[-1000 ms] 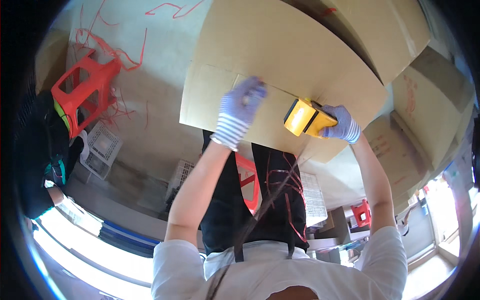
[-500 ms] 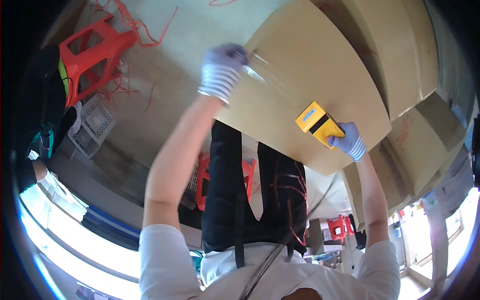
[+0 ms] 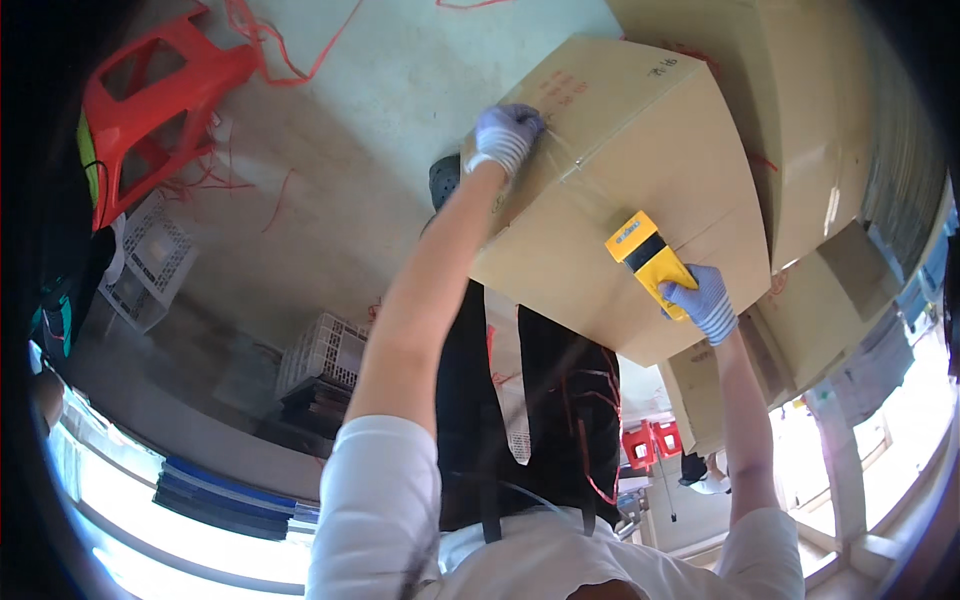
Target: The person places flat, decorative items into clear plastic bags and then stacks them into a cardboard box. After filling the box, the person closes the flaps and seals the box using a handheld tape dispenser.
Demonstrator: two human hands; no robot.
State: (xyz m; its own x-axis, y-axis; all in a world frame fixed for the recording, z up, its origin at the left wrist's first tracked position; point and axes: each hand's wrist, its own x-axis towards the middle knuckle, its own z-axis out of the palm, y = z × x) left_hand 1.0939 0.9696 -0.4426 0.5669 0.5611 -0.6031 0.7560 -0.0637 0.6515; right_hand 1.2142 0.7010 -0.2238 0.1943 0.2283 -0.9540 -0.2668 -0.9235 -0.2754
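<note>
A large brown cardboard box [image 3: 690,170] stands in front of my legs, with a strip of clear tape [image 3: 577,163] crossing one of its upper edges. My left hand [image 3: 508,134], in a pale purple striped glove, lies against the box's left face with its fingers curled; whatever they pinch is hidden. In my right hand [image 3: 702,298], gloved the same way, is a yellow handheld tool [image 3: 648,262] with a black band, which looks like a tape dispenser. It hovers over or rests on the box's near right part; I cannot tell which.
More cardboard boxes [image 3: 815,130] stand close on the right. At far left are a red plastic stool [image 3: 165,95] and a white crate [image 3: 150,260], beside a person in dark clothes [image 3: 60,200]. Red strapping scraps [image 3: 275,65] litter the floor. Another crate [image 3: 325,350] sits behind my left arm.
My left hand has moved right and slightly down, onto the box's left face. The box now appears turned or tilted, showing that face. My right hand with the yellow tool has shifted slightly down.
</note>
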